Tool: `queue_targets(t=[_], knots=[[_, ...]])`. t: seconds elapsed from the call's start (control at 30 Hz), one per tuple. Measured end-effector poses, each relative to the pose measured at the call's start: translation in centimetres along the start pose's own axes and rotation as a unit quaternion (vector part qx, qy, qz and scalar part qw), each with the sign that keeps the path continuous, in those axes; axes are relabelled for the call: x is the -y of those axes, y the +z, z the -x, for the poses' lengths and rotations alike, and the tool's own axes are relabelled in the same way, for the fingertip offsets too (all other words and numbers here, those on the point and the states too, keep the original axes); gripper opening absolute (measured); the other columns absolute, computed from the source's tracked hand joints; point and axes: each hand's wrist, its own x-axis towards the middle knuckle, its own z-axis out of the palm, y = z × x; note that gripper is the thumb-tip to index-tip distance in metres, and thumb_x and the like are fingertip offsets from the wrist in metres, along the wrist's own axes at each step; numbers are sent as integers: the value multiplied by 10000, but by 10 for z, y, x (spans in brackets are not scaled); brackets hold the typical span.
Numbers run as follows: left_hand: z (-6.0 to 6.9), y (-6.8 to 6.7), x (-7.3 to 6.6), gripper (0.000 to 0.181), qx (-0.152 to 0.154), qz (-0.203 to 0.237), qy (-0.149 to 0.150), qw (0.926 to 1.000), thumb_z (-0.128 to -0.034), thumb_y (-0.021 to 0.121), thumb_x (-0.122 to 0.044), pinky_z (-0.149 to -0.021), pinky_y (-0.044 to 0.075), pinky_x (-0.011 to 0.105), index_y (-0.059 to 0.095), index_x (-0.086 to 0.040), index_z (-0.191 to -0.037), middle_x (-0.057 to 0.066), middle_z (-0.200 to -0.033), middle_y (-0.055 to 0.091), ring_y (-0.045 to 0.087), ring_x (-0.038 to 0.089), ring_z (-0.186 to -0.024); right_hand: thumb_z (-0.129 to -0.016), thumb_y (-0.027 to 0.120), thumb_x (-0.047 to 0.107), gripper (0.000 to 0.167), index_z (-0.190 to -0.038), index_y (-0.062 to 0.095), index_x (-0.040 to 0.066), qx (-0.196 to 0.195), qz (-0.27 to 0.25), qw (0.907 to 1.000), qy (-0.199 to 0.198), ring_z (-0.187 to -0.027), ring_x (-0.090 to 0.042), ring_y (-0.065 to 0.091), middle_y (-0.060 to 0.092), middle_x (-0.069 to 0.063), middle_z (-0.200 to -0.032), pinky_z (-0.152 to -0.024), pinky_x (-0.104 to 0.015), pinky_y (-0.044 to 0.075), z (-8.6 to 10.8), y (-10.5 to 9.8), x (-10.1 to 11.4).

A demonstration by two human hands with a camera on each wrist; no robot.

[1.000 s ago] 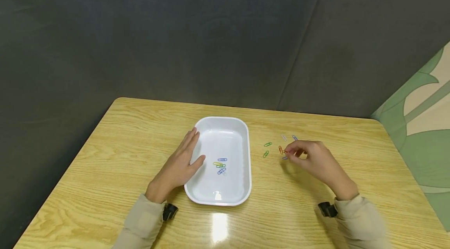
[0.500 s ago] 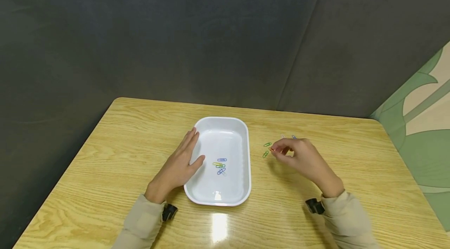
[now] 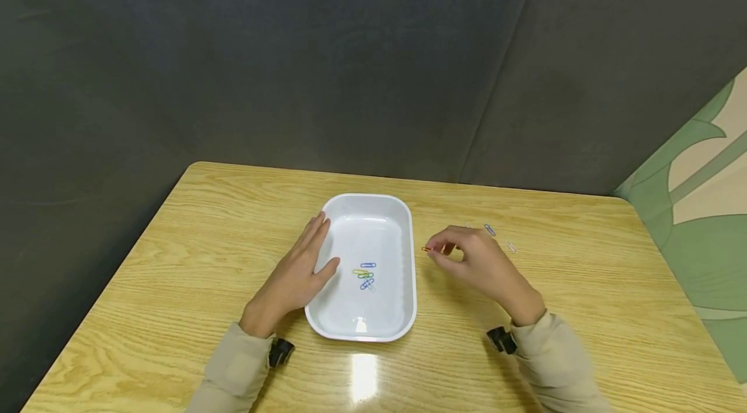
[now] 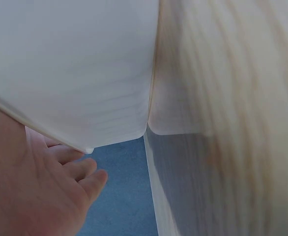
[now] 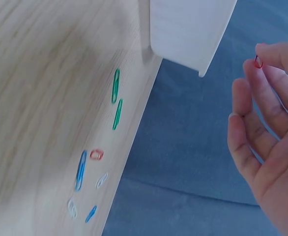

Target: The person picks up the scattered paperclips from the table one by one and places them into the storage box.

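My right hand [image 3: 481, 264] pinches a red paper clip [image 3: 426, 249] between thumb and fingertip, just right of a white tray [image 3: 414, 270]. In the right wrist view the clip shows as a small red loop at the fingertips. My left hand [image 3: 294, 273] rests on the tray's left rim, fingers extended and thumb over the inside. Inside the tray lie a yellow paper clip [image 3: 358, 271], a green one and several blue and white ones. On the table, the right wrist view shows green paper clips [image 5: 115, 86], another red paper clip [image 5: 97, 155], blue paper clips [image 5: 80, 170] and white paper clips [image 5: 72, 208].
The wooden table [image 3: 204, 238] carries the tray near its middle. Behind the table hangs a dark grey curtain [image 3: 350, 76]. A green and beige patterned surface [image 3: 712, 205] stands at the right. Black bands with small cameras sit on both wrists.
My right hand has moved left toward the tray, holding the red paper clip. A blue and a white paper clip on the table now show behind it. The left hand stays still.
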Motion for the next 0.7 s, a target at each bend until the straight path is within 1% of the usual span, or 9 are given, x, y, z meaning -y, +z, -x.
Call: queue_targets(t=[0.17,0.27,0.4,0.5,0.7], knots=[[0,1,1,742,-19,-34,16,10000,-1011,516,-351,-1253,175,500,164,-46,-1589,103,-1684,81,97,315,-1556,-901,719,128,53,-912,753,168,56,-172,9998,-49,-753,-41,615,733,65,-862,-615,-222,513,-5,6,5],[0,1,1,742,-15,-53,12,10000,-1012,515,-353,-1253,177,499,162,-50,-1590,101,-1685,80,96,311,-1557,-896,721,113,53,-928,758,135,103,-273,9995,-73,-751,-43,624,742,65,-876,-598,-245,528,-8,10,8],[0,0,1,740,11,-39,-16,10000,-1015,510,-357,-1254,172,497,157,-57,-1591,96,-1686,77,89,305,-1559,-887,726,101,66,-941,763,109,159,-328,9993,-87,-761,-52,636,744,66,-886,-629,-293,562,-12,14,13],[0,0,1,743,30,-38,-27,10000,-1014,511,-355,-1255,169,497,153,-56,-1592,96,-1686,71,87,308,-1558,-890,726,108,71,-949,765,114,192,-293,9994,-71,-773,-59,641,745,62,-901,-653,-301,567,-15,17,18],[-1,0,1,744,46,-61,-23,10000,-1013,510,-363,-1257,168,484,158,-53,-1590,80,-1688,63,90,298,-1559,-898,714,113,80,-959,759,138,299,-273,9992,-46,-796,-69,639,738,63,-918,-623,-268,541,-22,23,25]])
